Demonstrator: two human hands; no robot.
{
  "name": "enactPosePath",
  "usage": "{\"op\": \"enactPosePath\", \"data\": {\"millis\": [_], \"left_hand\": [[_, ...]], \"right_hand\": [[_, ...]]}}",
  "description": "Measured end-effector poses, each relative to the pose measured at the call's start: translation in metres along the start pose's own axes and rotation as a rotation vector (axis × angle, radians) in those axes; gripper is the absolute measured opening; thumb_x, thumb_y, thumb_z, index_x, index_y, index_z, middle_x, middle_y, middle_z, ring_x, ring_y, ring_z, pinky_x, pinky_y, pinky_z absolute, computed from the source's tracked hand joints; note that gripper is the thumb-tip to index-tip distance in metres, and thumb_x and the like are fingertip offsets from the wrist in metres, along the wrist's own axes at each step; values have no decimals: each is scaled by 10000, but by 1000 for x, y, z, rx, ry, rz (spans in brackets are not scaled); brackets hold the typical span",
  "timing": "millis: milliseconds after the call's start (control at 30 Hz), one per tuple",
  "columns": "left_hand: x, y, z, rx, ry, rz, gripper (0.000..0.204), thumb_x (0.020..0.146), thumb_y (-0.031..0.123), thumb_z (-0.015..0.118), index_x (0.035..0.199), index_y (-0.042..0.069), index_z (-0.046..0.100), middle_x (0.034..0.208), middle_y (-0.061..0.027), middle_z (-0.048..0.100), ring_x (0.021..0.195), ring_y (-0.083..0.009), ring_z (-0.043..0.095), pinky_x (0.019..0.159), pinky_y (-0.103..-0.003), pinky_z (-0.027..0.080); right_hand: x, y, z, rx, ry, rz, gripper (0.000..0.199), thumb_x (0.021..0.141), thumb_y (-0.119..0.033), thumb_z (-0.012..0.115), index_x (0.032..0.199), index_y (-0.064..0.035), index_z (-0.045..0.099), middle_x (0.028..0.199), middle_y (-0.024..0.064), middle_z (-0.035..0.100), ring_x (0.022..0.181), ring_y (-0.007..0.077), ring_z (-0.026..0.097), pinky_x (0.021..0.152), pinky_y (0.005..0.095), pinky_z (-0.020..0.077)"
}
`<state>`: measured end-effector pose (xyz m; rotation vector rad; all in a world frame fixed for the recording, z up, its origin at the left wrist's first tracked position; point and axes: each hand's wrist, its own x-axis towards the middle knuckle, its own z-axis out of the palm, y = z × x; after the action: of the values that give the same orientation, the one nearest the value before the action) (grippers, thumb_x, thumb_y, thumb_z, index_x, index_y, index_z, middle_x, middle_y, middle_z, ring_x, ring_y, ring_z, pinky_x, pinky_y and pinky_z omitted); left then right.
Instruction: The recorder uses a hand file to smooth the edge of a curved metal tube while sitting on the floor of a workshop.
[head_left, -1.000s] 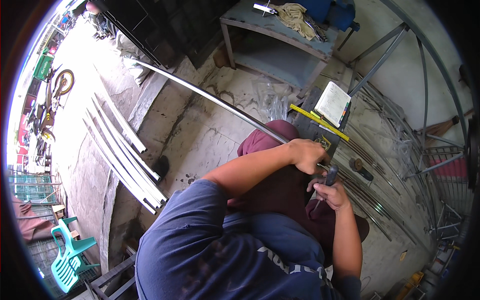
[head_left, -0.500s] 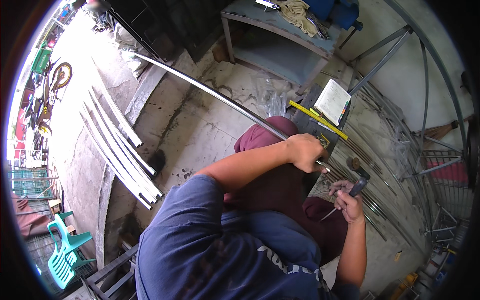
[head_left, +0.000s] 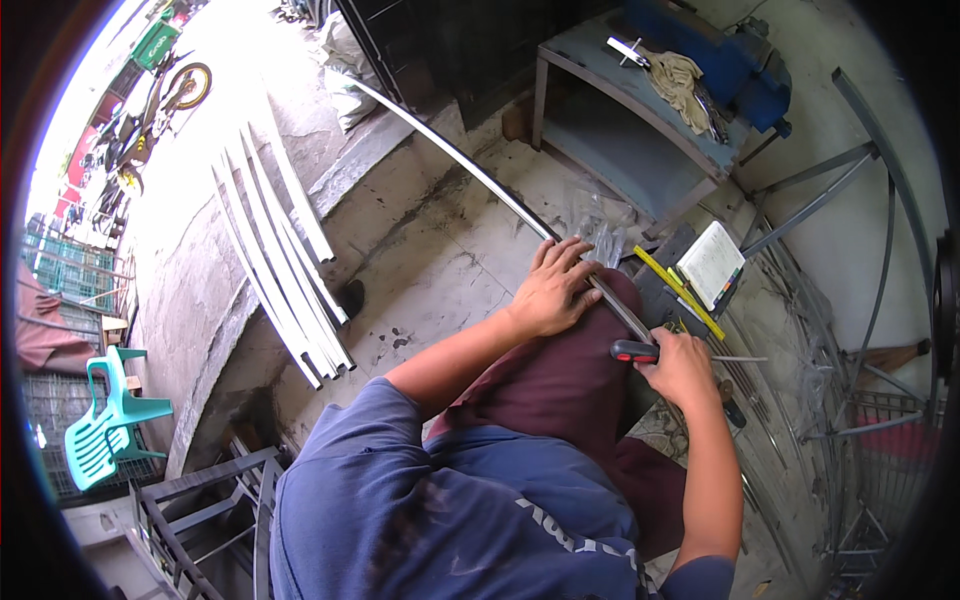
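Left hand (head_left: 553,290) lies flat, fingers spread, pressing a long curved metal strip (head_left: 470,165) against the knee; strip runs up and away over the concrete floor (head_left: 420,250). Right hand (head_left: 683,368) is closed around a red-and-black-handled tool (head_left: 634,351), just beside the strip's near end.

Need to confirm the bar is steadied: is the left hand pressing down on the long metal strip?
Yes, the left hand lies flat on the long metal strip where it crosses the knee.

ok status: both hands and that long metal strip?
Left hand flat on the long curved grey metal strip, pinning it over the knee. Right hand grips a red-and-black-handled tool beside the strip. Nothing blocking.
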<state>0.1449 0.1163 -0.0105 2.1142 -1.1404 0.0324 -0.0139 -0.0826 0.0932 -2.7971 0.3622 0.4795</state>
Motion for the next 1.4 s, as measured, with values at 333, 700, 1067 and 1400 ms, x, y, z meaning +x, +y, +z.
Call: {"op": "enactPosePath", "data": {"millis": [333, 700, 1067, 1400], "left_hand": [[-24, -99, -42, -1085, 1008, -647, 620, 1044, 346, 591, 1496, 1, 346, 1285, -144, 546, 986, -263, 723, 731, -291, 532], [-5, -182, -85, -1742, 815, -673, 623, 1026, 472, 526, 1370, -46, 479, 1295, -184, 609, 1173, -368, 625, 996, -491, 518], [13, -214, -41, -1934, 786, -903, 281, 1023, 376, 566, 908, 122, 532, 786, -11, 554, 647, -174, 504, 598, -326, 430], [4, -102, -86, -2092, 580, -773, 294, 1070, 282, 518, 835, 109, 479, 745, -12, 431, 708, -192, 449, 744, -378, 429]], "right_hand": [[-88, -45, -26, 37, -170, -277, 270, 780, -225, 819, 879, -36, 653, 791, 229, 714, 820, 457, 706, 781, 539, 539], [-378, 163, -66, 138, -213, 732, 288, 872, -136, 679, 1131, -43, 766, 959, 222, 753, 888, 404, 721, 811, 469, 540], [-418, 251, 49, -398, -145, 1003, 311, 851, -287, 660, 956, -8, 749, 922, 236, 744, 879, 438, 719, 806, 544, 572], [-378, 228, 20, -543, -104, 954, 357, 762, -303, 707, 1001, -45, 769, 994, 215, 760, 905, 422, 736, 790, 544, 582]]}}
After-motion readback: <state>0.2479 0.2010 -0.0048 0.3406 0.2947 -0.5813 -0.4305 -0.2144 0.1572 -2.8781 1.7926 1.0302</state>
